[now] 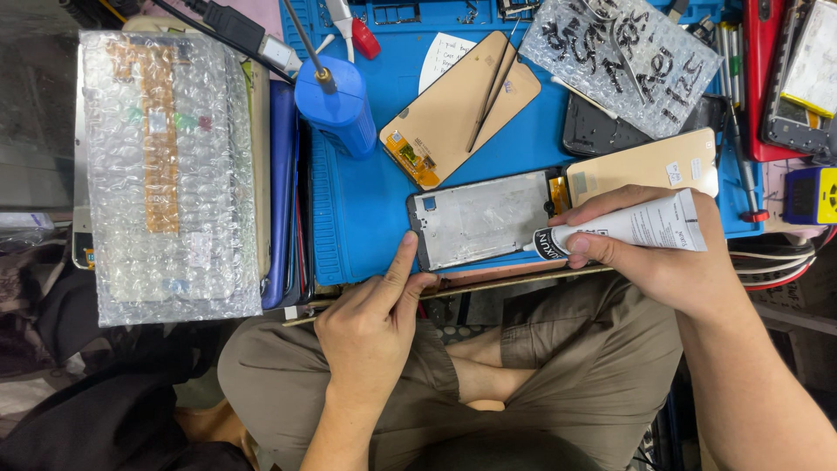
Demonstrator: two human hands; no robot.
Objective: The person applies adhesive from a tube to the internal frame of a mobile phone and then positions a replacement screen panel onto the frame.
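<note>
A phone frame (pixel 484 218) with a silvery inner plate lies on the blue work mat (pixel 366 209), near its front edge. My left hand (pixel 370 327) steadies the frame's left end, thumb against its corner. My right hand (pixel 663 253) grips a white glue tube (pixel 632 227) with a black nozzle end, whose tip touches the frame's right edge. A tan display panel (pixel 458 109) with tweezers (pixel 490 92) on it lies farther back. Another tan panel (pixel 645 166) sits just behind my right hand.
A bubble-wrapped flat part (pixel 166 174) lies on stacked phones at left. A blue bottle (pixel 336 105) stands on the mat. Bubble wrap with black marks (pixel 623 52), a dark phone back (pixel 602 131), a red screwdriver (pixel 741 148) and a yellow device (pixel 811 196) crowd the right.
</note>
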